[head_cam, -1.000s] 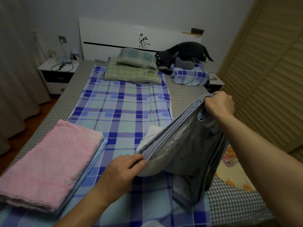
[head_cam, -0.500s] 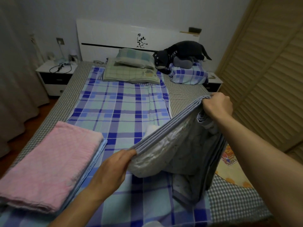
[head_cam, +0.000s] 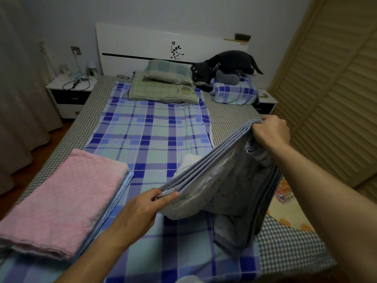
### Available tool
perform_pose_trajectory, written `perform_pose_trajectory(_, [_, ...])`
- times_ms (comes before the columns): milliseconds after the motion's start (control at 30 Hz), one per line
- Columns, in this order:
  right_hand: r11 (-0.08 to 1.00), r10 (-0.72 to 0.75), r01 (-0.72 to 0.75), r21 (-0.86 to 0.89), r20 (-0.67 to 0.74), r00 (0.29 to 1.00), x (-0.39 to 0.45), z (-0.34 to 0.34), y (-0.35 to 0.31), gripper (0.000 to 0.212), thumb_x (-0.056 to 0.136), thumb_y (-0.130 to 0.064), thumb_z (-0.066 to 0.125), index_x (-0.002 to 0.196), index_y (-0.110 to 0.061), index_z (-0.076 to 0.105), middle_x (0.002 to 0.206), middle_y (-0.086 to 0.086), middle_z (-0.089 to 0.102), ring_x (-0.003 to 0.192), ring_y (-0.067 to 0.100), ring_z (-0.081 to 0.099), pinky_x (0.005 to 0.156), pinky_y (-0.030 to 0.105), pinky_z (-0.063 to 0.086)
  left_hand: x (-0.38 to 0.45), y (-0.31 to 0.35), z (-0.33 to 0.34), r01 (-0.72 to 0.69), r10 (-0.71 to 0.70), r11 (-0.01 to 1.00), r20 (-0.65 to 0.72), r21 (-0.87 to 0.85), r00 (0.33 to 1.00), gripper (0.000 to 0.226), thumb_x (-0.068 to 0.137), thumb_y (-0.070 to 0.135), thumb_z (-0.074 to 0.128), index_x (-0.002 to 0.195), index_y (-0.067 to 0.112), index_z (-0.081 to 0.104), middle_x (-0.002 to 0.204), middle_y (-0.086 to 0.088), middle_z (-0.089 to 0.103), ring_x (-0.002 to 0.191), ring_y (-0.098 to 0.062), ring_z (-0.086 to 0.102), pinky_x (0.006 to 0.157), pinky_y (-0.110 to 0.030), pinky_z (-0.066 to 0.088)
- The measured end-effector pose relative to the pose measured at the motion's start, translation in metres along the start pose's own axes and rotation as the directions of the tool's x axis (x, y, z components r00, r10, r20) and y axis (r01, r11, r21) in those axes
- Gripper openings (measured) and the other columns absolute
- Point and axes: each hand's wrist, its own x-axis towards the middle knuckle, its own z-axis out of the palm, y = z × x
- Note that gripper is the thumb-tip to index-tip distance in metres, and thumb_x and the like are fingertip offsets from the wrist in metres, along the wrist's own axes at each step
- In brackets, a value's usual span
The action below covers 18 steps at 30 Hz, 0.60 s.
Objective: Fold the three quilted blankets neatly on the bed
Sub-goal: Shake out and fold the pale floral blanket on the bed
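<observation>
A grey quilted blanket [head_cam: 230, 186], doubled into several layers, hangs above the right half of the bed. My right hand [head_cam: 270, 132] grips its far top corner, held high. My left hand [head_cam: 142, 209] pinches the near end of the stacked top edges between thumb and fingers. The edge runs taut between both hands and the rest droops onto the bed. A pink blanket [head_cam: 61, 201] lies folded at the near left, on top of a light blue one [head_cam: 122, 188] of which only the edge shows.
The bed [head_cam: 289, 248] carries a blue plaid sheet [head_cam: 146, 135] down its middle. Pillows [head_cam: 163, 86] and a black plush cat [head_cam: 224, 66] sit by the headboard. A nightstand [head_cam: 67, 94] stands far left, slatted wardrobe doors [head_cam: 330, 88] right. A yellow printed cloth [head_cam: 285, 213] lies under my right forearm.
My left hand has slid left along the blanket's top edges, pulling them straight and taut. The right hand keeps its grip, nearly still.
</observation>
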Motion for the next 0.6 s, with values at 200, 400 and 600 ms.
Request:
perform_pose_trajectory(200, [0.997,-0.075,0.074,0.022,0.05,0.996,0.002,-0.014,0.021,0.029,0.087,-0.034,0.055,0.104,-0.018,0.072,0.103,0.011,0.07,0.089,0.031,0.062,0.072,0.034,0.049,-0.002,0.02,0.002,0.074,-0.072,0.997,-0.078,0.028,0.994,0.033,0.091,0.02,0.056,0.122,0.03,0.061,0.11,0.007,0.065,0.087,-0.018,0.068,0.072,-0.033,0.058])
perform_pose_trajectory(400, [0.967,-0.252,0.253,0.013,0.112,0.961,-0.003,-0.039,0.074,0.027,0.088,-0.035,0.057,0.103,-0.021,0.074,0.104,0.01,0.071,0.094,0.033,0.064,0.067,0.029,0.04,-0.014,0.055,0.007,0.124,-0.118,0.98,-0.051,0.155,0.992,0.013,0.092,0.032,0.048,0.099,0.028,0.059,0.098,0.007,0.061,0.08,-0.02,0.063,0.064,-0.035,0.052])
perform_pose_trajectory(600, [0.996,-0.081,0.078,0.051,0.054,0.995,-0.011,-0.068,0.147,0.039,0.08,-0.039,0.052,0.109,-0.023,0.073,0.112,0.011,0.071,0.103,0.037,0.063,0.082,0.038,0.052,-0.017,0.154,0.015,0.009,0.045,0.964,-0.197,0.265,0.979,0.026,0.097,0.031,0.059,0.077,0.014,0.062,0.081,-0.003,0.059,0.071,-0.025,0.055,0.06,-0.04,0.046])
